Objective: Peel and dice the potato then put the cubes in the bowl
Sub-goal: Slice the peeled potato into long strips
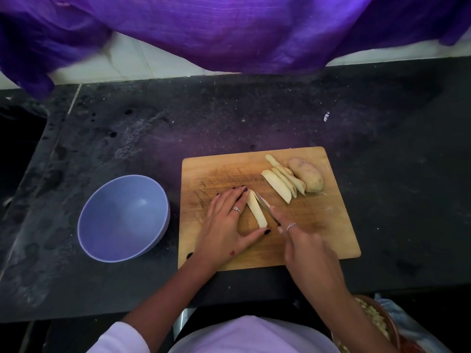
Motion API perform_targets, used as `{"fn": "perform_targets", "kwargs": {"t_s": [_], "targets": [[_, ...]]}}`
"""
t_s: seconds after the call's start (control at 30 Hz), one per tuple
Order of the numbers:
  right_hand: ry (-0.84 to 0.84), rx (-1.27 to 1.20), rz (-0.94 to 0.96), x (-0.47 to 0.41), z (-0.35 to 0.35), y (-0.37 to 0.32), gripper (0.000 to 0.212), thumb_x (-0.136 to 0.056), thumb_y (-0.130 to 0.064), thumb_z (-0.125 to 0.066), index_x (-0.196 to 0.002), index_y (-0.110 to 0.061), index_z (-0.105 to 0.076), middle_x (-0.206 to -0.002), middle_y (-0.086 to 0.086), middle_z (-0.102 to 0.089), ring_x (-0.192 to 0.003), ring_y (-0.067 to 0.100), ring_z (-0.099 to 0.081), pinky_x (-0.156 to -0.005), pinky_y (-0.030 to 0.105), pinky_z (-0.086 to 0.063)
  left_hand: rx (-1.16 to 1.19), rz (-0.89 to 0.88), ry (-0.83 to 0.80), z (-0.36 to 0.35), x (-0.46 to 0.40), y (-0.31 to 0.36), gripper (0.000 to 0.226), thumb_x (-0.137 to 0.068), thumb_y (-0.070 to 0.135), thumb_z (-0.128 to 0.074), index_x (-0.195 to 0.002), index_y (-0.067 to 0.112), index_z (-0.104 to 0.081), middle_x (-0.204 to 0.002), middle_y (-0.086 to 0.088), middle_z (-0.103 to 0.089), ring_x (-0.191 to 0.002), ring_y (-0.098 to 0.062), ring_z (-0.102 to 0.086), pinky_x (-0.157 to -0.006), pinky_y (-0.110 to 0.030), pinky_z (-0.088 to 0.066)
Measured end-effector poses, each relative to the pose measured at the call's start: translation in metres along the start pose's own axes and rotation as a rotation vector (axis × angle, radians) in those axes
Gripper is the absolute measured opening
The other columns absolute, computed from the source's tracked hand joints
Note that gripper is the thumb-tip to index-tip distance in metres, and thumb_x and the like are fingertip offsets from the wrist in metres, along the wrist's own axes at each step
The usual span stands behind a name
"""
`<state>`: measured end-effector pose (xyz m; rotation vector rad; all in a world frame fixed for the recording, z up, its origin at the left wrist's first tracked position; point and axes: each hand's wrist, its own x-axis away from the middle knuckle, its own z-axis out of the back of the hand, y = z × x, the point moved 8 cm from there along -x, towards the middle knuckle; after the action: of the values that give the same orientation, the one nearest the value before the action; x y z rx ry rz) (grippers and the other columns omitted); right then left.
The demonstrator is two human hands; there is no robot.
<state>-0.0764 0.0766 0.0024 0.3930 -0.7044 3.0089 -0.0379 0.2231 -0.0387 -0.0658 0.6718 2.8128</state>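
Observation:
On the wooden cutting board [318, 238] lies a long pale potato slice [257, 209], pinned between the fingertips and thumb of my left hand [224, 225]. My right hand [305, 248] grips a knife [265, 203] whose blade rests along the slice's right side. Several more cut slices [280, 182] lean together at the board's far right, beside a larger potato chunk [307, 174] that looks unpeeled. An empty blue bowl [122, 217] sits on the dark counter left of the board.
The black counter [178, 123] stretches behind and to both sides of the board. Purple cloth [229, 29] hangs across the top. A brown dish with pale cut pieces [379, 322] sits low at the right, below the counter edge.

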Motion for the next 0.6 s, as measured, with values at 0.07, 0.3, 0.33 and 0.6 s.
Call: {"fn": "perform_targets", "kwargs": {"t_s": [0.07, 0.3, 0.33, 0.6], "targets": [[0.016, -0.015, -0.015, -0.001, -0.002, -0.005, 0.050, -0.102, -0.030, -0.037, -0.143, -0.054, -0.021, -0.072, -0.007, -0.054, -0.063, 0.013, -0.047, -0.057, 0.027, -0.037, -0.002, -0.004, 0.004, 0.000, 0.000, 0.000, 0.088, -0.080, 0.073, -0.040, -0.148, 0.016, -0.033, -0.153, 0.004, -0.030, -0.141, -0.010, -0.016, -0.119, -0.035, -0.008], [0.040, 0.049, -0.082, 0.000, -0.009, -0.013, 0.050, -0.102, -0.025, -0.038, -0.143, -0.050, -0.027, -0.071, -0.002, -0.055, -0.063, 0.017, -0.050, -0.058, 0.029, -0.041, 0.001, -0.037, 0.030, 0.003, 0.001, 0.002, 0.087, -0.081, 0.071, -0.038, -0.146, 0.013, -0.035, -0.152, 0.001, -0.032, -0.140, -0.013, -0.019, -0.117, -0.029, 0.000], [0.037, 0.060, -0.091, 0.000, -0.010, -0.013, 0.050, -0.102, -0.025, -0.038, -0.144, -0.050, -0.026, -0.070, -0.003, -0.053, -0.062, 0.017, -0.049, -0.058, 0.029, -0.041, -0.002, -0.041, 0.029, 0.004, 0.002, 0.002, 0.087, -0.082, 0.071, -0.037, -0.146, 0.013, -0.035, -0.152, 0.001, -0.032, -0.141, -0.013, -0.019, -0.117, -0.029, 0.000], [-0.033, 0.277, -0.058, -0.011, -0.021, -0.018, 0.066, -0.100, -0.016, -0.035, -0.148, -0.047, -0.001, -0.084, -0.001, -0.051, -0.081, 0.023, -0.061, -0.062, 0.031, -0.041, -0.012, -0.055, 0.032, 0.004, 0.001, 0.002, 0.087, -0.080, 0.070, -0.034, -0.146, 0.013, -0.034, -0.153, 0.001, -0.032, -0.140, -0.013, -0.019, -0.116, -0.028, 0.002]]}}
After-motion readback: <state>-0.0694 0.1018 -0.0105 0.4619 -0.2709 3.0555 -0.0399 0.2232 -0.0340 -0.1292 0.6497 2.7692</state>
